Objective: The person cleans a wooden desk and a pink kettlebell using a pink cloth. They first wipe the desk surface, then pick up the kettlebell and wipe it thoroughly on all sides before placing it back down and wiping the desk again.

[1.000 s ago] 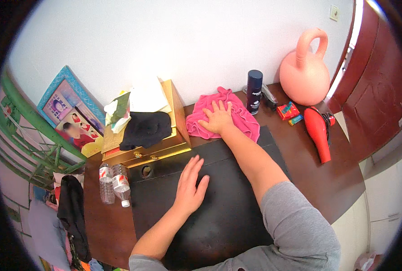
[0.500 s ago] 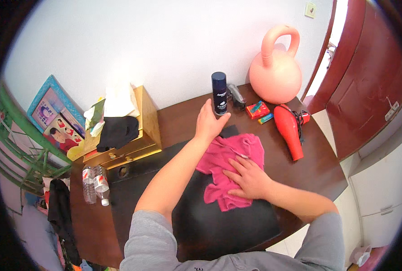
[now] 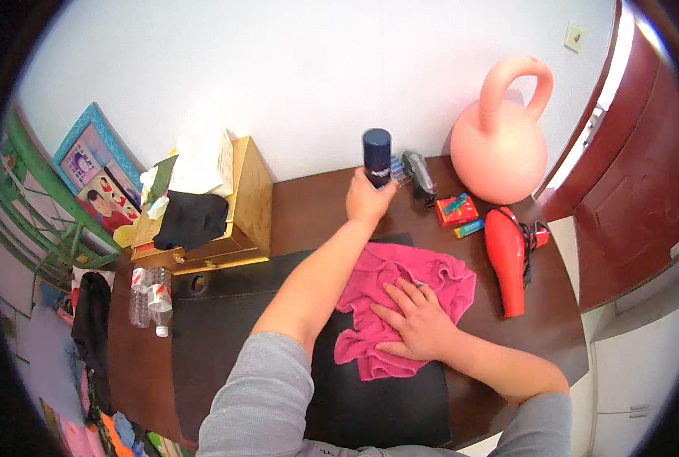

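Wht lettering (image 3: 381, 174) on navy can (image 3: 377, 152), illegible; red/wht labels (image 3: 158, 295) on 2 btls (image 3: 160, 314).

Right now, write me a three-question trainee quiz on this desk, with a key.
1. Which hand is around the dark blue can?
2. True or false: the right hand is lifted clear of the pink cloth.
3. How many clear plastic bottles are on the desk?

Key:
1. The left hand.
2. False; it rests on the cloth, fingers spread.
3. Two.
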The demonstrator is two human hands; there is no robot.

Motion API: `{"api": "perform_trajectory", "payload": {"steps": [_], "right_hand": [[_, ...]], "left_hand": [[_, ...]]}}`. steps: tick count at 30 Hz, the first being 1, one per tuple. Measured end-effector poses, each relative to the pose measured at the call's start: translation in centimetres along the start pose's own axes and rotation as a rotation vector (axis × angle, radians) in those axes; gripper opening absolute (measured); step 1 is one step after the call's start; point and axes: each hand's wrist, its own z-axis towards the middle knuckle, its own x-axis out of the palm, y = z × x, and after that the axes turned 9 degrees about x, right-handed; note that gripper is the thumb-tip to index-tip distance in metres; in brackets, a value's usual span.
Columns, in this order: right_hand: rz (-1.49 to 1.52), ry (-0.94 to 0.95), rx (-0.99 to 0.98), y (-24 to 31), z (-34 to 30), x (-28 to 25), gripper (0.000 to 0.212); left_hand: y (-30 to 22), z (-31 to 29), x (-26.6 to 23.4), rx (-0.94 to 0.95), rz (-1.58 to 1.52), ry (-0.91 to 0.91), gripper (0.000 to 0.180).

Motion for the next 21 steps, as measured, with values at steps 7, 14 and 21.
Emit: {"api": "perform_trajectory", "payload": {"steps": [7,14,21], "right_hand": [[0.047,0.006,-0.042,-0.3,1.5,0.9,0.075],[0.053,-0.006,-0.056,-0.5,2.4,1.2,0.076],[0.024,0.01,-0.038,-0.7,2.8,1.7,0.077]], "left_hand": [[7.5,4.7,-8.5,-0.152,0.179,-0.157,0.073],[10.6,6.0,-10.2,-0.209,0.438,-0.238,0.074],[3.8,1.9,-2.9,-0.054,-0.12,-0.005,0.054]]}}
